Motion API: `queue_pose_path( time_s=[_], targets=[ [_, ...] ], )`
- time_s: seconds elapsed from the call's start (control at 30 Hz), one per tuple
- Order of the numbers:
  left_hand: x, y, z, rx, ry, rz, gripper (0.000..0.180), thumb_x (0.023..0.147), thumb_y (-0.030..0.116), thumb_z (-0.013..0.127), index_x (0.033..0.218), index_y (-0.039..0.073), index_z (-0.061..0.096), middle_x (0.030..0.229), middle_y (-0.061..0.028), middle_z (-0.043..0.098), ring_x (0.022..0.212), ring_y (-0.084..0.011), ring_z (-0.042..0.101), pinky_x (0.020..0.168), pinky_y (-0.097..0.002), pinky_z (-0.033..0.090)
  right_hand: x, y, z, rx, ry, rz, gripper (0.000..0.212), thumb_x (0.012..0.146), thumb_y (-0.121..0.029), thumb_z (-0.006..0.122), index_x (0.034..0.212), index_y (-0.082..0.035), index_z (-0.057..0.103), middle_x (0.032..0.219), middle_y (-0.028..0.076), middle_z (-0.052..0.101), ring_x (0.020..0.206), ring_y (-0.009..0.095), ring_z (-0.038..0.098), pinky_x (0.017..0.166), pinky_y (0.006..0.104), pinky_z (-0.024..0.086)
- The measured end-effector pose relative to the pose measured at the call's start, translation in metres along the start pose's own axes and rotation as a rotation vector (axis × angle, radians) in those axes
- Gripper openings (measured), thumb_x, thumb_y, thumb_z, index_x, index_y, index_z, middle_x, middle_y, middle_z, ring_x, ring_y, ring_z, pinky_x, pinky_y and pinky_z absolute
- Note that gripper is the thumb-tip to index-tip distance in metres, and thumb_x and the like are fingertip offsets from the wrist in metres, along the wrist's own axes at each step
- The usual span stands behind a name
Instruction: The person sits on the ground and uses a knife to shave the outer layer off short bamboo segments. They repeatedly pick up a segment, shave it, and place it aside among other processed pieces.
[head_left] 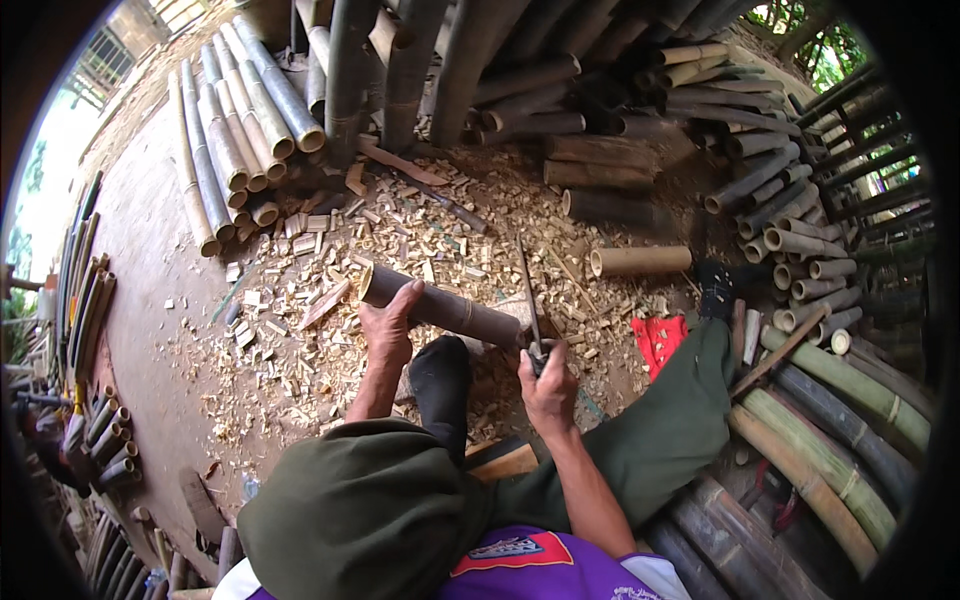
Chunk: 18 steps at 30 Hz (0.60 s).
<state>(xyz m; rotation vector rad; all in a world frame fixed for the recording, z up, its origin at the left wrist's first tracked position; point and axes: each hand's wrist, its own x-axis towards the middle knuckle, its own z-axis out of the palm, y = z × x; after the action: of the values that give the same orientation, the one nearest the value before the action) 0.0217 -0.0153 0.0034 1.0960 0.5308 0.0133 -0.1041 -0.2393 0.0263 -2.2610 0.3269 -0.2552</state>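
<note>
My left hand (388,328) is closed round the left end of a dark bamboo tube (455,311), whose hollow pale opening faces left. The tube lies slanted in front of my knees, its right end lower than its left. In my right hand (549,388) is the dark handle of a long knife (528,290). Its narrow blade points away from me, seen nearly edge-on, and stands close beside the tube's right end. Whether the blade touches the tube I cannot tell. Below that end, a pale block (476,346) is partly hidden by the tube.
Wood chips (400,235) cover the ground ahead. Among them lie another blade with a handle (455,208) and a loose bamboo piece (640,261). A red cloth (659,342) is by my right leg. Bamboo stacks (245,110) stand far left, with more poles (830,420) at right.
</note>
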Motion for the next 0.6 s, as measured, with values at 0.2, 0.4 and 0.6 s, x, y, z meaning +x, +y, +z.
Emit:
queue_pose_path(
  time_s=[0.2,0.4,0.6],
  targets=[
    [0.0,-0.009,-0.015,-0.004,-0.054,-0.007,0.046,0.075,0.01,0.093,0.107,-0.01,0.066,0.101,-0.0148,0.073,0.085,-0.0207,0.073,0.079,-0.0355,0.062,0.011,0.012,0.0,-0.2,-0.355,0.262,0.035,0.098,-0.029,0.067,0.11,-0.004,0.045,0.088,0.03,0.07,0.083,0.051,0.068,0.065,0.0569,0.054],
    [-0.002,-0.004,-0.012,0.115,-0.073,-0.019,0.044,0.079,0.015,0.09,0.109,-0.008,0.067,0.1,-0.0131,0.073,0.085,-0.0197,0.072,0.079,-0.0361,0.061,-0.001,0.006,-0.004,-0.022,-0.126,0.077,0.029,0.099,-0.023,0.067,0.112,-0.003,0.05,0.086,0.025,0.07,0.083,0.048,0.069,0.065,0.0529,0.053],
    [-0.008,0.003,-0.015,-0.069,-0.003,0.004,0.05,0.079,0.013,0.091,0.116,-0.004,0.061,0.101,-0.0109,0.071,0.087,-0.0194,0.072,0.077,-0.0373,0.061,0.007,-0.004,-0.002,-0.135,-0.354,0.26,0.032,0.098,-0.024,0.067,0.112,-0.001,0.049,0.084,0.027,0.068,0.085,0.049,0.068,0.068,0.0556,0.052]
  ],
)
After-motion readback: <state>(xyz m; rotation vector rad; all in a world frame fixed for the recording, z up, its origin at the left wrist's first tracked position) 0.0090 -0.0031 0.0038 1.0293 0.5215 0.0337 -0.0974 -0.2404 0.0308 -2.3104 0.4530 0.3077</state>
